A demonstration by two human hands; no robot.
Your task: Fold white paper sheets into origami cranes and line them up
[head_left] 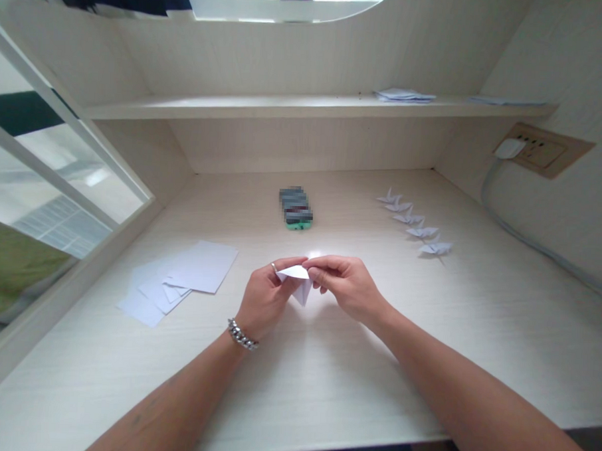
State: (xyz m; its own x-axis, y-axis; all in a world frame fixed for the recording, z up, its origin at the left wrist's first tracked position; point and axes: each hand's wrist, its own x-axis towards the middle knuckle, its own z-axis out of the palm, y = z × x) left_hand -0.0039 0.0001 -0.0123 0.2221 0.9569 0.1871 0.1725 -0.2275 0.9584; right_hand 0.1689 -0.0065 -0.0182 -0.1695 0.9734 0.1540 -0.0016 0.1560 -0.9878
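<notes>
Between my two hands, above the middle of the desk, is a piece of folded white paper (303, 292) with a pointed lower tip. My left hand (265, 297) grips its left side, thumb on the near face. The fingers of my right hand (345, 284) pinch its upper right edge. Part of the paper is hidden behind my fingers. To the right stand several folded paper cranes (423, 232) in a slanting row. Left of my hands lie several loose white paper sheets (202, 266), overlapping one another.
A blurred dark object with a green end (296, 209) lies beyond my hands. Along the back runs a shelf (266, 111) bearing a paper stack (405, 96). A plug (510, 149) sits in the wall socket (548, 153); its cable (529, 245) trails along the desk's right side.
</notes>
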